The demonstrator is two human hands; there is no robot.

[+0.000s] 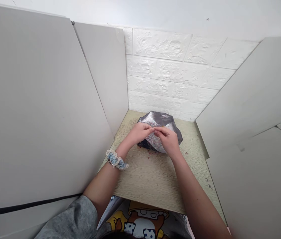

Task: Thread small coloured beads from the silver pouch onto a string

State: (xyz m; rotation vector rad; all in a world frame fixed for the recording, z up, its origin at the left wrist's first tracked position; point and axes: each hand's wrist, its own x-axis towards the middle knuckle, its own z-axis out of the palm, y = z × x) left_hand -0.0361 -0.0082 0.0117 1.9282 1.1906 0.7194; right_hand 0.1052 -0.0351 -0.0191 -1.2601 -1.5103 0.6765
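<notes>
A silvery foil-lined bag (pixel 164 119) lies opened out on the wooden tabletop (pixel 152 176). Inside it is a heap of tiny pinkish and pale pieces (pixel 154 142), too small to name for certain. Just above this heap, my left hand (pixel 140 132) and my right hand (pixel 168 138) meet fingertip to fingertip. Both are closed in a pinch, thumb against fingers. Whatever sits between the fingertips is too small or too covered to make out. A blue and white scrunchie (pixel 115 159) circles my left wrist.
White panels (pixel 100 63) rise along the left, with another white panel (pixel 252 99) on the right. A white brick-pattern wall (pixel 165 71) closes off the back. A few reddish bits (pixel 151 153) lie before the bag, and small shiny items (pixel 208 183) rest near the right edge.
</notes>
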